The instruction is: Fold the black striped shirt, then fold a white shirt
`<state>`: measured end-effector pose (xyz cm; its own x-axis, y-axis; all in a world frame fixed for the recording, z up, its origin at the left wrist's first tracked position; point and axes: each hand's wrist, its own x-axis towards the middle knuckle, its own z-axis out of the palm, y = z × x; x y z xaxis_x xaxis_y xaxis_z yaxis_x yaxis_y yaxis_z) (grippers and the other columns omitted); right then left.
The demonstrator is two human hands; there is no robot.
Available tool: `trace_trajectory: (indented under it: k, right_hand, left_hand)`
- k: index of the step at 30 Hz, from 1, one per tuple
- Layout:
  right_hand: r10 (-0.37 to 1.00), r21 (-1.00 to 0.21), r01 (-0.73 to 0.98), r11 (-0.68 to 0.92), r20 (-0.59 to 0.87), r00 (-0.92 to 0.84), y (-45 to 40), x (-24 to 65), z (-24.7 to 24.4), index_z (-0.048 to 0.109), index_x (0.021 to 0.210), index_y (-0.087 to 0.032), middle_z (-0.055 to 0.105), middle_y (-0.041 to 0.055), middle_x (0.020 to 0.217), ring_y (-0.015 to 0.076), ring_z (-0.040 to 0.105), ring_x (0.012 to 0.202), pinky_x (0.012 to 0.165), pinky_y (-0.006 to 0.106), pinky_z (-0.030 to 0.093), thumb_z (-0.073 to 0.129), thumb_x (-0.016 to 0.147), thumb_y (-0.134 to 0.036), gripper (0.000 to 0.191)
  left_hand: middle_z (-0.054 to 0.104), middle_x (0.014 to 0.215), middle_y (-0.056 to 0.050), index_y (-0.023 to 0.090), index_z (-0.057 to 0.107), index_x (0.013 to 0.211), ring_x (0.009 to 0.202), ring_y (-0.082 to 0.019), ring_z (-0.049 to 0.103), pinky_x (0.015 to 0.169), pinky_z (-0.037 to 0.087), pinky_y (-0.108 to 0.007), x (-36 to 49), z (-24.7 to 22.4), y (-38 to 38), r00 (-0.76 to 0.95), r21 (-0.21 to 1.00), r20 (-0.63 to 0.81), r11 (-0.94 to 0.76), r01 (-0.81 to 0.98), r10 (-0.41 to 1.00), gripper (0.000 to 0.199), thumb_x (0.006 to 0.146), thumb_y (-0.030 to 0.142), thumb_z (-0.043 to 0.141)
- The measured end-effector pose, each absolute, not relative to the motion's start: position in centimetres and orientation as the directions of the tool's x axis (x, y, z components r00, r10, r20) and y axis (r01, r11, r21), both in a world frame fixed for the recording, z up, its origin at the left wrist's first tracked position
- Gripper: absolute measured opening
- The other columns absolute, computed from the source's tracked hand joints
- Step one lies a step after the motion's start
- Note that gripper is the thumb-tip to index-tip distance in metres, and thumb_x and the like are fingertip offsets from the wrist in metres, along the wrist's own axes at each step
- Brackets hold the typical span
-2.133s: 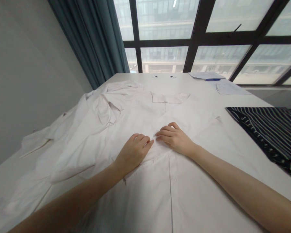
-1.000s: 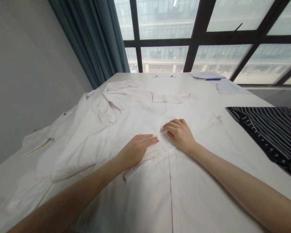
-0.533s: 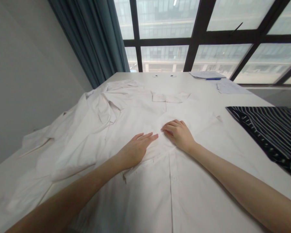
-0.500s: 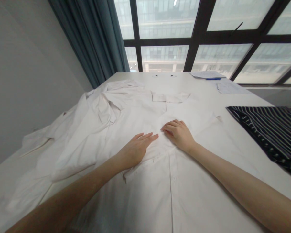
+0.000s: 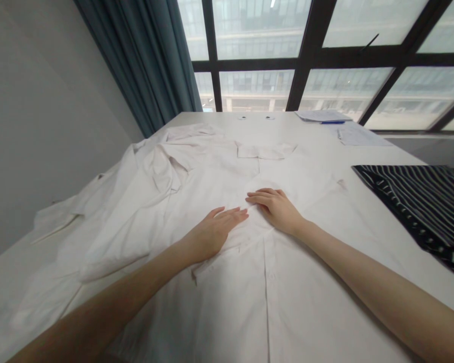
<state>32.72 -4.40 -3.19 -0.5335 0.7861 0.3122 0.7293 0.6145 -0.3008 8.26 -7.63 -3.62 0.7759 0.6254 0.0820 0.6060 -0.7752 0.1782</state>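
Note:
A white button-up shirt (image 5: 234,297) lies spread front side up on the table, its collar (image 5: 265,151) at the far end. Across its middle lies a folded sleeve with a cuff (image 5: 208,267), partly under my left hand (image 5: 212,233). That hand is open, its fingers stretched out and resting on the cloth. My right hand (image 5: 278,207) lies on the shirt just beside it, fingers extended to the left and the thumb tucked below, where I cannot see it. The fingertips of both hands are close together but apart.
More white garments (image 5: 128,201) lie in a rumpled heap on the left. A black-and-white striped cloth (image 5: 419,206) lies at the right edge of the white table (image 5: 219,119). Papers (image 5: 321,116) and a blue pen (image 5: 333,122) are at the back right. Behind stand a blue curtain (image 5: 151,60) and windows.
The fingers of my right hand have straightened and slid slightly left over the shirt. My left hand is almost where it was.

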Motion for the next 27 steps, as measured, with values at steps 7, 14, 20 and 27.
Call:
trace_trajectory:
  k: [7,14,20,27]
  right_hand:
    - [0.839,-0.257,0.812,0.524,0.319,-0.44,-4.2,32.9,-3.9,0.062,0.128,-0.023,0.06,0.0041,0.137,0.0277,0.049,0.129,0.097,0.047,0.04,0.039,0.092,-0.006,0.046]
    - [0.858,-0.176,0.861,0.477,0.304,-0.413,-4.2,33.1,-4.3,0.052,0.139,-0.022,0.052,0.0056,0.145,0.0307,0.041,0.136,0.105,0.052,0.034,0.036,0.097,-0.016,0.046]
    - [0.797,-0.173,0.81,0.56,0.381,-0.469,-4.2,33.2,-3.8,0.059,0.131,-0.02,0.057,0.0077,0.141,0.0283,0.043,0.136,0.105,0.049,0.034,0.04,0.095,-0.011,0.042]
    - [0.65,-0.201,0.629,0.75,0.396,-0.648,-4.2,33.0,-3.0,0.069,0.112,-0.026,0.068,0.003,0.127,0.0209,0.054,0.126,0.102,0.043,0.034,0.048,0.095,-0.01,0.032]
  left_hand:
    - [0.038,0.156,-0.007,0.018,0.025,0.151,0.146,-0.013,0.028,0.117,0.022,-0.039,8.4,-3.5,-7.8,0.759,0.166,0.056,-0.756,0.633,0.648,0.074,0.08,-0.003,0.027]
    - [0.036,0.156,-0.008,0.015,0.027,0.15,0.146,-0.015,0.026,0.117,0.022,-0.039,8.5,-3.4,-7.9,0.744,0.119,0.078,-0.747,0.654,0.664,0.076,0.077,-0.003,0.03]
    - [0.035,0.157,-0.008,0.015,0.034,0.149,0.147,-0.02,0.026,0.117,0.022,-0.042,8.7,-3.1,-8.1,0.734,0.057,0.087,-0.738,0.672,0.674,0.072,0.078,0.0,0.034]
    - [0.03,0.159,-0.01,0.019,0.037,0.149,0.147,-0.023,0.026,0.116,0.025,-0.044,8.4,-3.3,-8.0,0.742,0.055,0.094,-0.748,0.662,0.664,0.066,0.084,0.004,0.036]
